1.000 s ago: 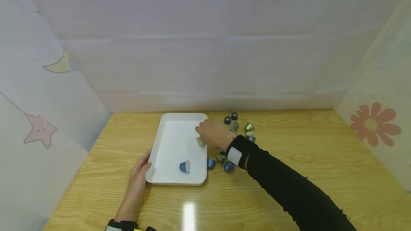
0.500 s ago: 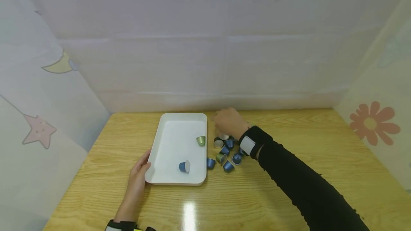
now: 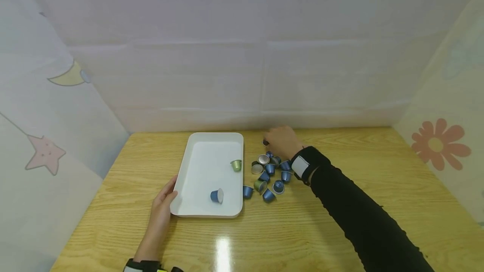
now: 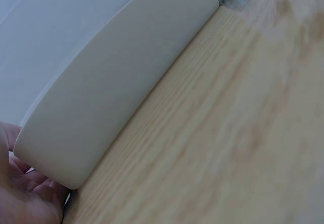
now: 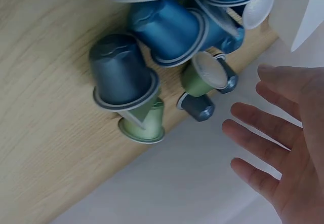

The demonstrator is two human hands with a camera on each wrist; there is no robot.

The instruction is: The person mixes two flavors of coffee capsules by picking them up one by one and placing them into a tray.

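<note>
My left hand (image 3: pixel 162 200) grips the near left side of a white tray (image 3: pixel 204 160), thumb at the rim. In the left wrist view, the fingers (image 4: pixel 43 191) touch the tray's corner. Inside the tray lie a green coffee capsule (image 3: pixel 236 165) and a blue coffee capsule (image 3: pixel 217 196), apart from each other. My right hand (image 3: pixel 284 141) is over the far part of a group of capsules right of the tray. In the right wrist view its fingers (image 5: pixel 263 140) are spread and hold nothing; a dark capsule (image 5: pixel 197 107) and a green capsule (image 5: pixel 203 74) are nearest.
Several blue capsules (image 3: pixel 269 195), another green capsule (image 3: pixel 260 186) and silver-lidded capsules (image 3: pixel 263 159) lie loosely along the tray's right side. The wooden table (image 3: pixel 340 221) ends at a pale wall sheet (image 3: pixel 261 74) behind.
My right hand has let go of the green capsule in the tray and moved right, over the capsule group. The left hand and the tray stay in place.
</note>
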